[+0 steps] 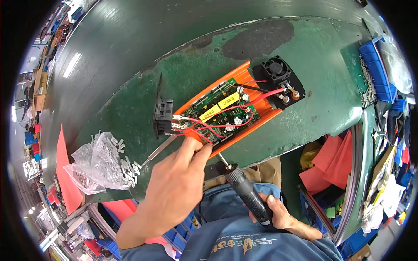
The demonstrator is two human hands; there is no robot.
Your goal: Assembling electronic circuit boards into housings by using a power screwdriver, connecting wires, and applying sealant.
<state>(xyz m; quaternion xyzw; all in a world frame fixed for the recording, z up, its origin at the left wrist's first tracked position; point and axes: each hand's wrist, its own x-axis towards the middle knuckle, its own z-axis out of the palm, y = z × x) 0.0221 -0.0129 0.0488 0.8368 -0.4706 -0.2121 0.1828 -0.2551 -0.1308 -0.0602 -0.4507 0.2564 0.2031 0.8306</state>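
An orange metal housing (269, 115) lies slantwise on the green bench, open side up, with a green circuit board (250, 116) and yellow-wrapped parts inside. My left hand (174, 178) grips its near left corner with thumb and fingers. In my right hand (281, 213) is a black electric screwdriver (246, 187); its bit points at the housing's near side wall, and I cannot tell if it touches a screw. Red wires run to a black socket panel (163, 117) standing at the left end. At the right end lies a black panel (296, 82) with a fan (278, 66).
A thin metal tool (159, 149) lies left of the housing. Further left are a plastic bag (93, 163) and a spill of small pale pieces (126, 171), beside a red sheet (67, 178). A blue bin (378, 69) and small metal parts (368, 82) sit far right. Below are red sheets (331, 158).
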